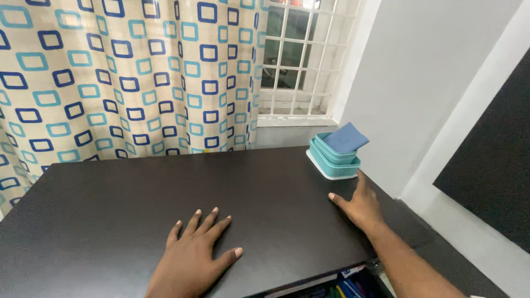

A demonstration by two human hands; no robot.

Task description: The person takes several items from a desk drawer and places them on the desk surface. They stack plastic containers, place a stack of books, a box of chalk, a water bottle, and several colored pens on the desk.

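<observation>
Resting two hands [190, 259] [359, 207] near two teal boxes [334, 160].

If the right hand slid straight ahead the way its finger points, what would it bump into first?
Most likely the stack of teal plastic containers with the folded blue cloth on top. The right hand rests on the dark table, its forefinger already close to their white lid; whether it touches is unclear.

Left grip [193, 256] flat, splayed; right grip [361, 207] open.
</observation>
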